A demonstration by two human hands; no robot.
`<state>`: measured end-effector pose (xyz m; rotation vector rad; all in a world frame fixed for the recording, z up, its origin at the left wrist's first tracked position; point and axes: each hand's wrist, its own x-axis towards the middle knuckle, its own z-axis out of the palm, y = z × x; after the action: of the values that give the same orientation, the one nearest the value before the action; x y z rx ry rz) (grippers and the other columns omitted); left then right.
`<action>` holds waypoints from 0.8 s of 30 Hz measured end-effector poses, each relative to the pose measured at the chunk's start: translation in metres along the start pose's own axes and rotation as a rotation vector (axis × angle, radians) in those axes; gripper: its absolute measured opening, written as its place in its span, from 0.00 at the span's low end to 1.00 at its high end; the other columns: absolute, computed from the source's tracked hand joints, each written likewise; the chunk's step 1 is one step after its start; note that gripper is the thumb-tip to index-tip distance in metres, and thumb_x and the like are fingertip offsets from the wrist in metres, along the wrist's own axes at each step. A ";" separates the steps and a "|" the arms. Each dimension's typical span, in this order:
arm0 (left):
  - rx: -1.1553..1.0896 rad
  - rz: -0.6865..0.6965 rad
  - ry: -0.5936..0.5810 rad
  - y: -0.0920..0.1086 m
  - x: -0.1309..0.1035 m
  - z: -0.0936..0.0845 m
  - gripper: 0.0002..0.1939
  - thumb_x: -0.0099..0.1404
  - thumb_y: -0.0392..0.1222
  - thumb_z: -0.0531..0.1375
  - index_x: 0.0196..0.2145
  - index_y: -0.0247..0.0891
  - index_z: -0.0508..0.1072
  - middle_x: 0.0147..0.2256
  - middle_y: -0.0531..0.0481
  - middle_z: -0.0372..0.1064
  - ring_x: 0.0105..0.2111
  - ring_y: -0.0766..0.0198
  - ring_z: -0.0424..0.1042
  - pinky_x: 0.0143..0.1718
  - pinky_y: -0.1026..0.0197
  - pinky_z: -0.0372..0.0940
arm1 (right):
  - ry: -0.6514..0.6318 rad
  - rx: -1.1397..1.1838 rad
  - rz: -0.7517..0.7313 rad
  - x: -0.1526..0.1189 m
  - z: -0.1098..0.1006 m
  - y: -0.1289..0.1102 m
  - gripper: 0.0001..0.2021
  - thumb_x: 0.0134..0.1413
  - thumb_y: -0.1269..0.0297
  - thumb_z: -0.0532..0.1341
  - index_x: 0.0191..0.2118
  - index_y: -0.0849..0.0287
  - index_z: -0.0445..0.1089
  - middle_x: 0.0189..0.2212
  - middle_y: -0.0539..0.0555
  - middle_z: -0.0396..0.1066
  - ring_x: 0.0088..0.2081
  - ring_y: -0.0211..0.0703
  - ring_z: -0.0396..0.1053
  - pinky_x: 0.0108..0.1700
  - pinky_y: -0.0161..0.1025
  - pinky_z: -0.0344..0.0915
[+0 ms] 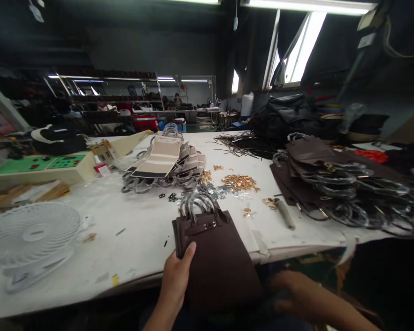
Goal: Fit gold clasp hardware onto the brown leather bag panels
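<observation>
Dark brown bag panels [221, 257] with plastic-wrapped handles and a small metal clasp lean over the table's front edge. My left hand [177, 271] grips their left side, its thumb on the front face. To the right of the panels, below the table edge, my right hand [284, 292] is blurred by motion, and its fingers cannot be made out clearly. Gold metal pieces [240, 182] lie heaped behind the panels, with small grey pieces [210, 191] beside them. A tool with a pale handle [284, 214] rests on the white table [131, 257].
A white fan [32, 232] lies at the left, near a green-topped machine [37, 165]. Beige-lined panels [162, 158] are piled at the back centre. More brown panels [310, 151] are stacked at the right, with black strips [241, 143] behind. A person [177, 98] is far off.
</observation>
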<state>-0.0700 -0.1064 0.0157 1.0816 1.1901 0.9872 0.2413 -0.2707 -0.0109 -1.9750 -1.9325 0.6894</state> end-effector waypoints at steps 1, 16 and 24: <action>0.026 0.026 -0.007 0.001 0.006 0.003 0.29 0.59 0.61 0.67 0.48 0.34 0.77 0.43 0.41 0.81 0.48 0.44 0.78 0.48 0.50 0.73 | 0.053 0.023 0.017 0.007 -0.015 0.003 0.11 0.49 0.60 0.65 0.39 0.50 0.82 0.37 0.53 0.82 0.40 0.50 0.78 0.46 0.39 0.70; 0.176 0.080 0.052 0.005 0.001 0.032 0.26 0.63 0.57 0.64 0.52 0.37 0.73 0.47 0.41 0.78 0.50 0.46 0.76 0.54 0.48 0.68 | 0.411 -0.088 0.170 0.185 -0.073 0.038 0.15 0.60 0.51 0.60 0.42 0.51 0.81 0.42 0.56 0.78 0.42 0.50 0.75 0.39 0.39 0.62; 0.768 0.491 0.136 -0.013 0.016 0.035 0.26 0.65 0.43 0.63 0.60 0.40 0.67 0.57 0.39 0.68 0.58 0.46 0.67 0.59 0.40 0.64 | 0.285 -0.037 0.085 0.192 -0.082 0.043 0.12 0.55 0.53 0.62 0.33 0.54 0.78 0.33 0.53 0.78 0.35 0.46 0.74 0.37 0.37 0.63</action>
<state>-0.0326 -0.0980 0.0015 2.0094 1.5015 0.9941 0.3178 -0.0724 0.0102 -2.0591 -1.7134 0.3688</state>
